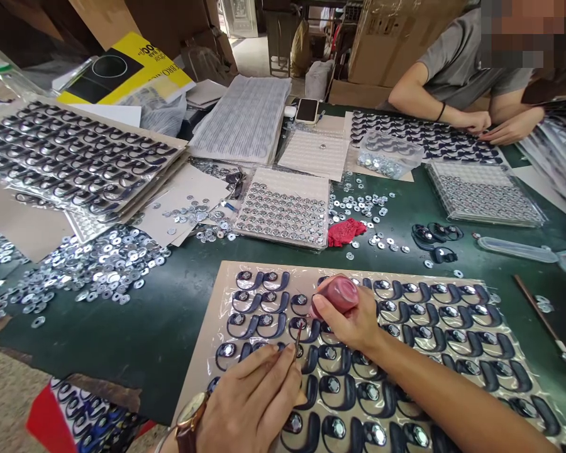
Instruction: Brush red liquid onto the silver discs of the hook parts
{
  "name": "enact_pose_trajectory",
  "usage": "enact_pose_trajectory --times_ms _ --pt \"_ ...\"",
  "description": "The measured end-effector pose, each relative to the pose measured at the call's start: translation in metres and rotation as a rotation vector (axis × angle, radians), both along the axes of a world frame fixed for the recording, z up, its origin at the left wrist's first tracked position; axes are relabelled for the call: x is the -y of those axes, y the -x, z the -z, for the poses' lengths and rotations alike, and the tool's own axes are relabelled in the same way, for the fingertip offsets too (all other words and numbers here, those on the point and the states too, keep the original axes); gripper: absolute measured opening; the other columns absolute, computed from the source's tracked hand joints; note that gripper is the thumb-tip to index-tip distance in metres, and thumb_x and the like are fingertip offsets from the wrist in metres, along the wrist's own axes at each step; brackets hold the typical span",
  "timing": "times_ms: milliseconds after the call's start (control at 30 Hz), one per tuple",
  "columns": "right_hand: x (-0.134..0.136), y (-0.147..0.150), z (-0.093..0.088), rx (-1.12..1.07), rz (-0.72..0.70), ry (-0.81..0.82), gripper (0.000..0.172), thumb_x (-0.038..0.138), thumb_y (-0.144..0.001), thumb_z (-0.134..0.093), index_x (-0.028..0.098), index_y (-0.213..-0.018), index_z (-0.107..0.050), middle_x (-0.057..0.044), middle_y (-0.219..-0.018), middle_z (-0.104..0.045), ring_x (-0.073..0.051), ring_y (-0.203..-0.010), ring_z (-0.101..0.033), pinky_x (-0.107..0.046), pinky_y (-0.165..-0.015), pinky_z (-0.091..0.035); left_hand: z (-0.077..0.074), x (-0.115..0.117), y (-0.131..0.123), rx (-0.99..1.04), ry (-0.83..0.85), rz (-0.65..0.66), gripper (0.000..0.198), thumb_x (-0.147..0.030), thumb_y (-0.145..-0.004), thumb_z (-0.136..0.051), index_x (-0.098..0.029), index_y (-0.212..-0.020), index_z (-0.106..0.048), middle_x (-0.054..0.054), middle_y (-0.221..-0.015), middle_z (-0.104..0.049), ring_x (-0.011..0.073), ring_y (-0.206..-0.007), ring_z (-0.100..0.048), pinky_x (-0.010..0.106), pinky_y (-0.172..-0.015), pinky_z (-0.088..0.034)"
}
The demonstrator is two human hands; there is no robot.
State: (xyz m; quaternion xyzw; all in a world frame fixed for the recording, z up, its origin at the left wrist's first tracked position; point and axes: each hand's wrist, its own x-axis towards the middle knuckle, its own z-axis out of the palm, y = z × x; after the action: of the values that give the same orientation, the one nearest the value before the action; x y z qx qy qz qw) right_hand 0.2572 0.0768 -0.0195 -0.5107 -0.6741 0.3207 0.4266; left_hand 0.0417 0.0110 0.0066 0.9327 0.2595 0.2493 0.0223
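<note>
A board (pixel 207 314) with rows of dark curved pieces, each with a round metallic part, lies under clear film in front of me. My right hand (pixel 351 318) is wrapped round a dark red squeeze bottle (pixel 340 294), tilted over the upper middle of the board. Below and left of it, my left hand (pixel 259 399), with a watch on its wrist, rests on the board. A thin pointed tool (pixel 298 338) sticks out from its closed fingertips, its tip at one of the round parts. The bottle's nozzle is close above that tip.
Loose metal washers (pixel 108 264) are heaped at the left. Behind the board are a sheet of round parts (pixel 283 211), a red cloth (pixel 345 232) and a phone (pixel 307 111). A stack of filled boards (pixel 70 157) stands back left. Another person's hands (pixel 512 126) work at the back right.
</note>
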Motion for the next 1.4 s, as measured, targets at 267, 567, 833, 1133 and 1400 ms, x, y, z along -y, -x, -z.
enact_pose_trajectory --times_ms 267,567,833,1133,1400 --pt "-0.002 0.001 -0.004 0.059 -0.005 -0.005 0.018 0.035 -0.081 -0.058 0.018 -0.076 -0.060 -0.003 -0.058 -0.064 -0.017 -0.052 -0.061 -0.029 -0.057 -0.050 0.003 0.000 0.004 0.008 0.015 0.004 0.028 -0.014 -0.088 -0.047 -0.001 -0.110 -0.060 0.018 -0.112 -0.064 0.0271 -0.109 -0.059 0.043 -0.090 -0.051" --pt "-0.002 -0.001 -0.006 0.057 -0.004 -0.008 0.019 0.034 -0.081 -0.058 0.018 -0.071 -0.060 -0.002 -0.052 -0.061 -0.016 -0.047 -0.058 -0.027 -0.052 -0.048 -0.011 -0.016 0.001 0.129 0.105 -0.046 0.031 0.000 -0.079 -0.043 -0.006 -0.104 -0.060 0.012 -0.101 -0.069 0.0192 -0.100 -0.064 0.035 -0.086 -0.054" --pt "0.000 -0.001 -0.008 0.034 -0.030 -0.004 0.015 0.032 -0.081 -0.059 0.019 -0.073 -0.060 0.000 -0.051 -0.060 -0.014 -0.047 -0.058 -0.026 -0.052 -0.049 -0.009 -0.018 0.006 0.162 0.245 -0.060 0.033 0.000 -0.079 -0.046 -0.007 -0.109 -0.057 0.012 -0.103 -0.068 0.0200 -0.101 -0.063 0.037 -0.089 -0.053" --pt "0.001 0.002 -0.004 0.019 -0.062 -0.042 0.015 0.033 -0.080 -0.060 0.018 -0.080 -0.060 0.000 -0.053 -0.061 -0.014 -0.047 -0.059 -0.026 -0.051 -0.049 -0.010 -0.030 0.008 0.245 0.417 -0.101 0.023 -0.005 -0.085 -0.046 -0.013 -0.103 -0.058 0.008 -0.098 -0.069 0.0146 -0.092 -0.066 0.031 -0.089 -0.051" --pt "0.002 0.004 -0.006 0.037 -0.119 -0.110 0.016 0.035 -0.078 -0.063 0.020 -0.074 -0.059 -0.002 -0.063 -0.067 -0.015 -0.052 -0.061 -0.026 -0.054 -0.050 -0.011 -0.038 0.007 0.358 0.495 -0.160 0.019 -0.008 -0.089 -0.044 -0.015 -0.096 -0.061 0.006 -0.092 -0.070 0.0136 -0.084 -0.066 0.028 -0.080 -0.054"
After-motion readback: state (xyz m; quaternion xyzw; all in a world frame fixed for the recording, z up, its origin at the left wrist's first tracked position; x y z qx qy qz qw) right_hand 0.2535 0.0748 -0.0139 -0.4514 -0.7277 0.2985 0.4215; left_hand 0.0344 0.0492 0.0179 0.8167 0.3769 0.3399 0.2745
